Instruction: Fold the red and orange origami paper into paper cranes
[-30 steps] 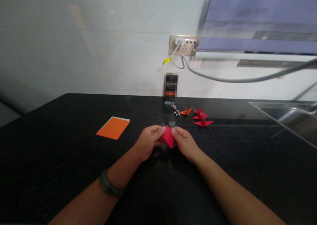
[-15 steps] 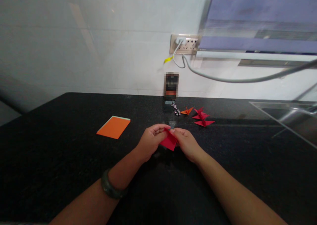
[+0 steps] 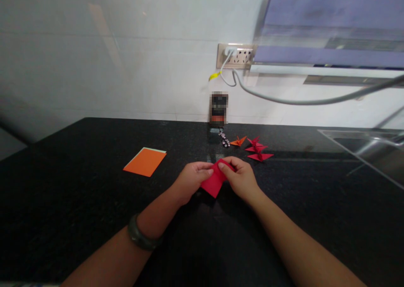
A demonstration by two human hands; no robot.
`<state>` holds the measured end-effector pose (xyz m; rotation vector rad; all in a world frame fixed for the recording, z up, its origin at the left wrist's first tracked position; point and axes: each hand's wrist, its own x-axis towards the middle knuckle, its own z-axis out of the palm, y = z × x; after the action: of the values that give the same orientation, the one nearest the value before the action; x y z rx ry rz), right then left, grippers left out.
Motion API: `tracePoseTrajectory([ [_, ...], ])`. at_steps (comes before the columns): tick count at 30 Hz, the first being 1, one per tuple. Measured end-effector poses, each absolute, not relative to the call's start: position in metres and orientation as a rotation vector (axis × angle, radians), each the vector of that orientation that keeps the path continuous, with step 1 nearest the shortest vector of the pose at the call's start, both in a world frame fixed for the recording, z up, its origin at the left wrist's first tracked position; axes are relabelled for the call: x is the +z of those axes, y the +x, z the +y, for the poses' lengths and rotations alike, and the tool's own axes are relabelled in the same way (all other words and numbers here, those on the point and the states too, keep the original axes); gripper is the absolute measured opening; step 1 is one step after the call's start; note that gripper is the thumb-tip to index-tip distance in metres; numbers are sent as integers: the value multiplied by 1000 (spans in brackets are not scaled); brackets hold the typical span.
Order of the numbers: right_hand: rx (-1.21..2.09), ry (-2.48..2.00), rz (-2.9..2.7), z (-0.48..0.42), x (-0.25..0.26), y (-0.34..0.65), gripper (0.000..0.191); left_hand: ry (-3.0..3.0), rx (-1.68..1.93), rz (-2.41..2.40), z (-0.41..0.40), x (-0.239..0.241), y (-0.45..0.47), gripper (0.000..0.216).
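A partly folded piece of red paper [image 3: 213, 182] is held between both my hands just above the black counter [image 3: 63, 186]. My left hand [image 3: 189, 182] pinches its left upper edge with thumb and fingers closed. My right hand [image 3: 241, 178] grips the right upper part, thumb on top, fingers curled behind. The paper's lower point hangs toward me. A dark bangle sits on my left wrist.
A stack of orange paper sheets [image 3: 145, 162] lies to the left. Behind my hands lie an orange folded crane [image 3: 237, 142] and two red ones [image 3: 258, 150], a small patterned object [image 3: 224, 140] and a dark box [image 3: 218, 109] at the wall. A sink [image 3: 372, 152] is at right.
The red paper has turned from an upright diamond to a flatter, wider shape, opened out. My right hand has shifted over its top right part. My arms stayed in place.
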<state>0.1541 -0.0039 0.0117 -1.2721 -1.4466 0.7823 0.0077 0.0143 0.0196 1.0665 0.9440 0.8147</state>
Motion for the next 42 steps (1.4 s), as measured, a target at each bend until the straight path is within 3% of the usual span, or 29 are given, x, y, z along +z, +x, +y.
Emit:
tracePoseTrajectory([
  [17, 667, -1036, -1679, 3, 8, 170, 15, 1034, 681, 967, 19, 23, 0, 8],
  [25, 698, -947, -1854, 4, 8, 176, 25, 1010, 701, 959, 23, 22, -5, 10],
  [38, 837, -929, -1917, 4, 10, 180, 24, 933, 658, 924, 25, 21, -8, 10],
  [42, 838, -940, -1963, 3, 12, 179, 23, 952, 566, 920, 25, 21, -9, 21],
])
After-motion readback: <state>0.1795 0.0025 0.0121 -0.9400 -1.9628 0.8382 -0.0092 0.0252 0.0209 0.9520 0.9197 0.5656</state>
